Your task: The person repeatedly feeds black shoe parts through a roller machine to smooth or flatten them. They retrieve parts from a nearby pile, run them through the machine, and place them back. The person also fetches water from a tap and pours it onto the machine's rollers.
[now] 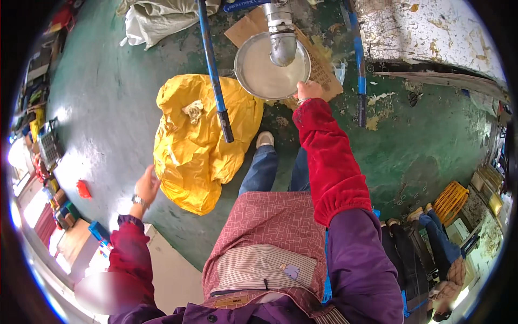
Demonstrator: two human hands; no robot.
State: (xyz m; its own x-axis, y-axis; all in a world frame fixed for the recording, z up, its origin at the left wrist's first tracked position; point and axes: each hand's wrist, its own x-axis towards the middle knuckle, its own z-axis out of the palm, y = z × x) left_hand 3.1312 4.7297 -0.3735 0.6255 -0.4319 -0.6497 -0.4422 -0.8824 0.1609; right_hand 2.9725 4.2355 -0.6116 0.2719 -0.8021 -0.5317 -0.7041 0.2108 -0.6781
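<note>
A round metal basin (pixel 243 81) with pale, cream-coloured contents sits under a metal pipe spout (pixel 283 47). My right hand (pixel 309 90) grips the basin's near right rim, the thumb side against the edge. A large crumpled yellow plastic bag (pixel 189 156) spreads over the floor left of my feet, with a bunched, twisted end (pixel 193 111) on top. Close to the bag's left edge hovers my left hand (pixel 147 186). Its fingers are stretched out and hold nothing; whether the fingertips touch the bag I cannot tell.
Two blue bars with black grips (pixel 215 70) (pixel 359 65) flank the basin, the left one reaching over the bag. Flattened cardboard (pixel 324 70) lies beneath the basin. A whitish woven sack (pixel 156 21) lies farther back. At right, people's legs (pixel 407 254) and a yellow basket (pixel 450 202) are visible.
</note>
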